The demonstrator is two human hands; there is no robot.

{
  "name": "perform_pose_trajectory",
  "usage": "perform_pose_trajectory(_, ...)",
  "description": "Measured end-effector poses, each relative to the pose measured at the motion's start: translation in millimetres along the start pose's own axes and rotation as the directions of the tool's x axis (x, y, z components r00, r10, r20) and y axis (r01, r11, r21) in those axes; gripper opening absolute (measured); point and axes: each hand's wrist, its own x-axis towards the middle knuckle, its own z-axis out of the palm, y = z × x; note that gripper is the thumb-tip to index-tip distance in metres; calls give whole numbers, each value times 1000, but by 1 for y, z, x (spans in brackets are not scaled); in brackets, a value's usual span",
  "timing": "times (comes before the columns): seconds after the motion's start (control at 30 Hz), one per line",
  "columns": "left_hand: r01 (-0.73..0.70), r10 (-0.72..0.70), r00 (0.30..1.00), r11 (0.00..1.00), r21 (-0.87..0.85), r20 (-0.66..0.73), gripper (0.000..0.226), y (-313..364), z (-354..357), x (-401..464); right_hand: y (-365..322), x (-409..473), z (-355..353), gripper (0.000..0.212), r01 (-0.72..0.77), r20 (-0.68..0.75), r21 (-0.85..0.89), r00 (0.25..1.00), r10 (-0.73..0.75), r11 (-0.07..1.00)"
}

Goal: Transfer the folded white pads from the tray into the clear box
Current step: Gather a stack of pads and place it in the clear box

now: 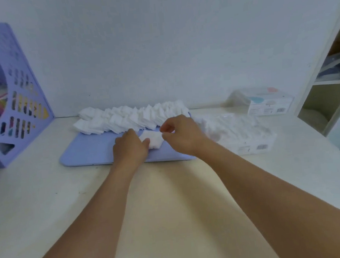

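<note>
A pale blue tray [88, 152] lies on the table with several folded white pads [126, 117] heaped along its far edge. One white pad [153, 139] lies flat on the tray between my hands. My left hand [130, 148] rests on the tray with its thumb touching the pad's left edge. My right hand [183, 134] hovers at the pad's right side, fingers curled, thumb and forefinger at the pad's corner; whether they pinch it is unclear. The clear box [238, 133] stands right of the tray with white pads inside.
A purple file rack [14, 92] with papers stands at the far left. A second clear box [266, 100] with a printed label sits behind the first, near the wall. An open shelf unit [326, 84] rises at the right. The cream table [171, 191] has a rounded right edge.
</note>
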Motion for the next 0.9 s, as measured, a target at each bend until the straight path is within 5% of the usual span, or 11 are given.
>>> perform_pose_trajectory(0.17, -83, 137, 977, 951, -297, 164, 54, 1, 2, 0, 30, 9, 31, 49, -230, 43, 188, 973, 226, 955)
perform_pose_trajectory(0.3, -121, 271, 938, 842, -525, 218, 20, 7, -3, -12, 43, 10, 35, 42, -126, -26, 283, 990, 139, 951)
perform_pose_trajectory(0.47, 205, 289, 889, 441, -873, 355, 37, 20, -17, -23, 37, -5, 24, 35, -54, -45, 569, 994, 97, 820)
perform_pose_trajectory(0.67, 503, 308, 805, 100, -859, 507, 39, 31, -19, -33, 30, -15, 9, 49, 69, -227, 673, 967, 117, 737)
perform_pose_trajectory(0.77, 553, 296, 782, 76, -830, 548, 39, 31, -20, -36, 28, -16, 6, 39, 80, -217, 696, 971, 104, 714)
perform_pose_trajectory(0.9, 476, 285, 804, 218, -852, 522, 45, 36, -19, -37, 32, -17, 5, 48, 77, -221, 715, 968, 121, 695)
